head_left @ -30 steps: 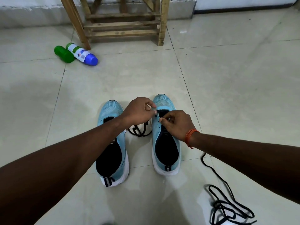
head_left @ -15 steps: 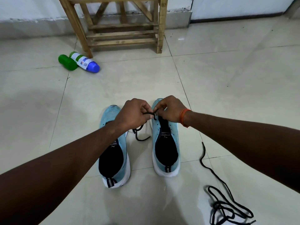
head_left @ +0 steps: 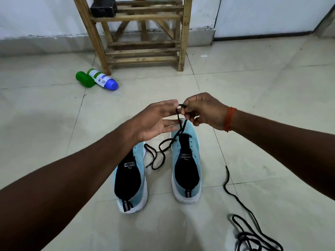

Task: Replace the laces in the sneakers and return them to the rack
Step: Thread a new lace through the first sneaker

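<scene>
Seen from above, two pale blue Puma sneakers stand side by side on a tiled floor [head_left: 272, 105], heels toward the viewer. The right hand [head_left: 204, 111], an orange thread [head_left: 229, 118] round its wrist, pinches a black lace [head_left: 164, 157] above the right-side sneaker [head_left: 186, 160] — the lace runs down to its front eyelets and loops onto the floor between the pair. The left hand [head_left: 155, 118] is held open beside it, fingers straight. The left-side sneaker [head_left: 130, 178] has no lace. A second black lace [head_left: 225, 182] lies loose at right. Beyond stand a wooden rack [head_left: 143, 33] and two toppled bottles — one green [head_left: 84, 79], one blue-capped [head_left: 103, 79].
</scene>
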